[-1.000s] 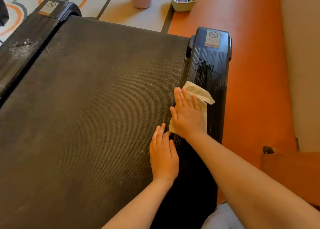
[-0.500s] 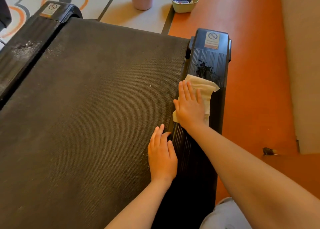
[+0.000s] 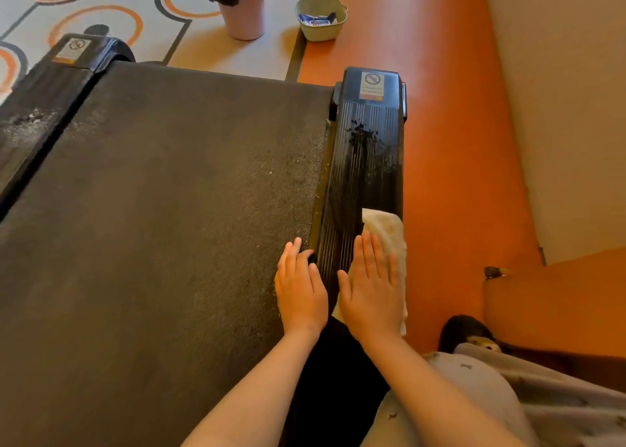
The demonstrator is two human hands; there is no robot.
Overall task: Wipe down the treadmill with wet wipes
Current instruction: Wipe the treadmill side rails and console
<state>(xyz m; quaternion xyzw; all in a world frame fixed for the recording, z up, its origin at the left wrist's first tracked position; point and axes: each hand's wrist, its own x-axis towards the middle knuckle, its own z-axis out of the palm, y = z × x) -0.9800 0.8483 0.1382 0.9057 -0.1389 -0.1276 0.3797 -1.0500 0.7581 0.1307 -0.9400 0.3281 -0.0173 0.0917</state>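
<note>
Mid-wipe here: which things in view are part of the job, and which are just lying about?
Job: wet wipe under right hand; right side rail; belt, left hand resting at its edge.
Lying about: pink bin; green bowl of packets.

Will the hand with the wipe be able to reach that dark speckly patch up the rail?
Probably yes: the right hand presses the wet wipe flat on the same side rail, and nothing lies between it and the patch.
</note>
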